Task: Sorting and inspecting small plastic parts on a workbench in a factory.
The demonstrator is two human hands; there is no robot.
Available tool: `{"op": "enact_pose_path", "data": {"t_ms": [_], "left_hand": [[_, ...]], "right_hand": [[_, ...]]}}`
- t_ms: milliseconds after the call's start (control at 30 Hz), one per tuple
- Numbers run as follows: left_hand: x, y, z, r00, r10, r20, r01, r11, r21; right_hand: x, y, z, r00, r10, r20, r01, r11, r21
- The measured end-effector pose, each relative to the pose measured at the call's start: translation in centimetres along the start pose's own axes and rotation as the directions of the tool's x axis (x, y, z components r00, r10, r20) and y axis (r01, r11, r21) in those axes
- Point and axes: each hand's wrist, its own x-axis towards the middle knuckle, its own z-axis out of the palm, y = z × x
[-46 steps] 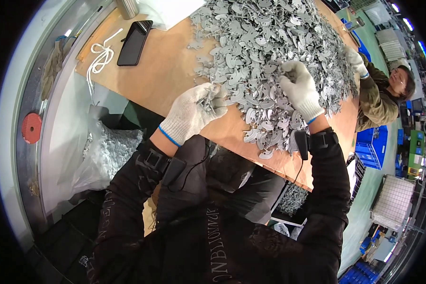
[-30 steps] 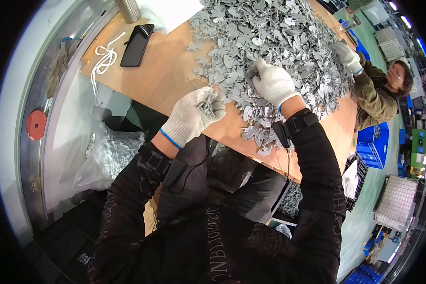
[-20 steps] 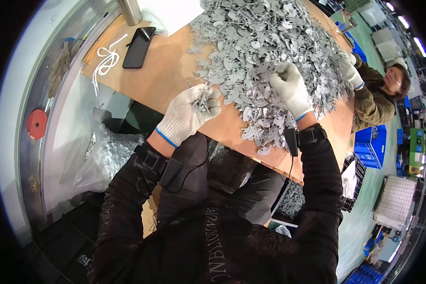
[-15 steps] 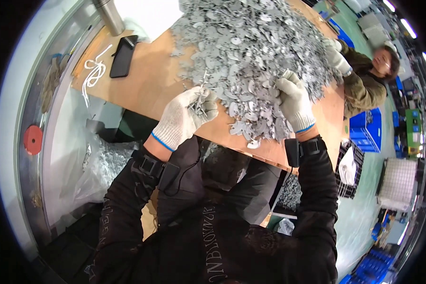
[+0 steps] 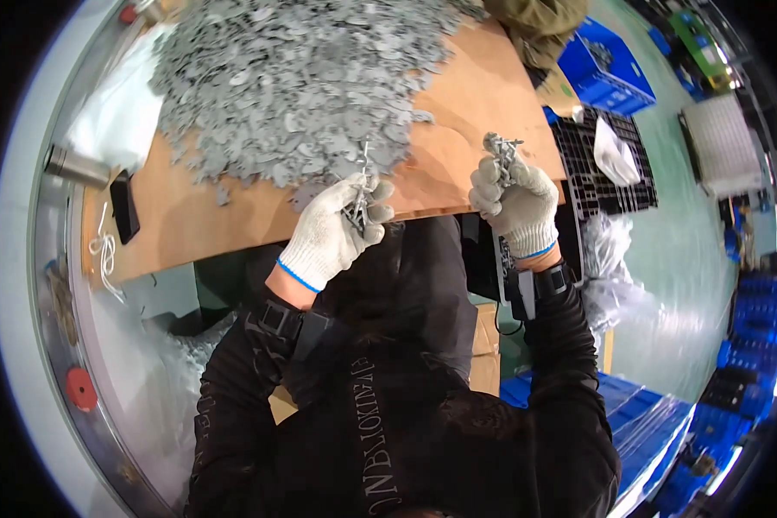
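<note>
A broad heap of small flat grey metal-looking pieces (image 5: 285, 86) covers much of the wooden table (image 5: 479, 91). My left hand (image 5: 324, 233), in a white knit glove with a blue cuff edge, is closed around several thin grey pieces (image 5: 359, 207) at the heap's near edge. One thin piece sticks up above its fingers. To the right, over the table's front edge and apart from the heap, my gloved right hand (image 5: 531, 207) grips a small clump of grey pieces (image 5: 502, 154), palm turned up.
A phone (image 5: 124, 207), a white cord (image 5: 104, 250) and a metal flask (image 5: 78, 166) are at the left. On the right are a blue crate (image 5: 609, 69), a black grid crate (image 5: 591, 186) with a white bag and some clear plastic (image 5: 609, 250). A co-worker's sleeve (image 5: 544, 26) shows at the far side.
My view has swung right. My right hand has left the heap, come back to the table's front edge and now holds a clump of pieces. My left hand keeps its grip.
</note>
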Motion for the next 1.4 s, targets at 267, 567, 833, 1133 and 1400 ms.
{"op": "enact_pose_path", "data": {"t_ms": [267,567,833,1133,1400], "left_hand": [[1.5,-3.7,2.6,0.995,-0.090,0.052,0.087,0.994,0.072],[2.9,-6.5,3.6,0.978,-0.198,0.071,0.197,0.980,0.030],[3.1,-8.0,4.6,0.990,-0.092,0.108,0.100,0.993,-0.065],[2.9,-8.6,4.5,0.961,-0.131,0.243,0.185,0.959,-0.215],[4.6,-9.8,7.5,0.983,-0.181,0.033,0.183,0.980,-0.076]], "right_hand": [[-12.6,-7.4,-10.1,0.797,-0.405,-0.448,0.229,0.889,-0.396],[-14.6,-0.1,-15.0,0.700,-0.655,-0.286,-0.212,0.192,-0.958],[-7.3,7.2,1.4,0.878,-0.430,0.211,0.173,-0.127,-0.977],[-7.5,6.7,-0.7,0.894,-0.359,0.267,0.215,-0.177,-0.960],[-11.1,5.2,-2.0,0.766,-0.622,0.160,0.244,0.052,-0.968]]}}
